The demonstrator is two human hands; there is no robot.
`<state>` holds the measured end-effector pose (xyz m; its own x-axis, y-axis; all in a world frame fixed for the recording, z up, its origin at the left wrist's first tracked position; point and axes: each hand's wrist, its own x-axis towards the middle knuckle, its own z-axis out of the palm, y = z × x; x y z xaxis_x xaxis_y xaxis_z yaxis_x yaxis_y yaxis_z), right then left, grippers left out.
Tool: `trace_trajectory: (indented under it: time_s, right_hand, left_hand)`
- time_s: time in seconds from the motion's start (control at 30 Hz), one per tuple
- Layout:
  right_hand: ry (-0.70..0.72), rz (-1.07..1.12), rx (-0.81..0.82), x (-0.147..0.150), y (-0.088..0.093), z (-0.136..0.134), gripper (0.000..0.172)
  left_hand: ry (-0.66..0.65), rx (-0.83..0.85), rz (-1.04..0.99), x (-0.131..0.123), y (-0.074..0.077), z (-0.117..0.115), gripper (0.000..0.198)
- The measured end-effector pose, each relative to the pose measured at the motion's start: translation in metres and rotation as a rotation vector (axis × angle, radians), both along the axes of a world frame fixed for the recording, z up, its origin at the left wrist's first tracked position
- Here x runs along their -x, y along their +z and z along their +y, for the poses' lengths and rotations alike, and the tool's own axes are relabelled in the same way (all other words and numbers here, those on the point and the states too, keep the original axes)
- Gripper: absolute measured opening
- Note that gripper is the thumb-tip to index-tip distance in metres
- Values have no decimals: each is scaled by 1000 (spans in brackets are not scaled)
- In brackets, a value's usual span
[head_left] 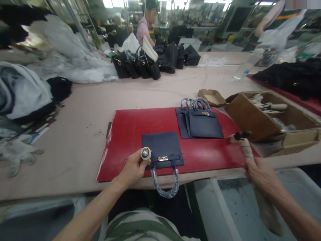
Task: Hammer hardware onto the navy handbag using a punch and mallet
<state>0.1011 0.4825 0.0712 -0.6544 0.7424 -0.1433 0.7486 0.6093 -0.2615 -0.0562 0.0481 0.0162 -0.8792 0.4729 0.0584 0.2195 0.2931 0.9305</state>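
Note:
My left hand (134, 167) is closed round a short upright punch-like tool (145, 153) with a round metal top and a pale wrapping. It stands at the left edge of a dark navy bag panel (162, 142), which has a gold clasp (163, 158) and a plastic-wrapped handle (167, 193) hanging over the table edge. My right hand (262, 172) grips a hammer (247, 147) by its pale wrapped handle, off to the right, its dark head over the red board (130, 124). The punch's lower end is hidden.
Several similar panels (205, 125) lie stacked on the board. A cardboard box (253, 113) of tools stands to the right, a small cardboard tray (212, 97) behind it. Black bags (147, 65) line the far side, with two people beyond. A glove (20, 152) lies left.

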Motion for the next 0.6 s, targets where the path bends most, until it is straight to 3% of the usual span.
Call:
trace_trajectory:
  time_s: [0.13,0.23,0.3,0.43,0.53,0.6]
  right_hand:
    - [-7,286,393,3,42,-61,41]
    - [257,383,438,17,85,-122,45]
    - [490,427,365,29,104,-159,40]
    - [809,267,289,50,102,-204,31]
    - [887,104,194,58,97,-210,25]
    - [875,118,179,59,107,-210,25]
  left_hand:
    - [-12,10,23,2,-3,0,16]
    - [-8,-3,8,2,-4,0,15]
    - [-9,-26,-21,2,-4,1,14]
    - [-19,-74,-34,2,-5,3,10]
    - [-16,-53,9,3,-6,2,8]
    - [-18,-56,13,3,-6,1,9]
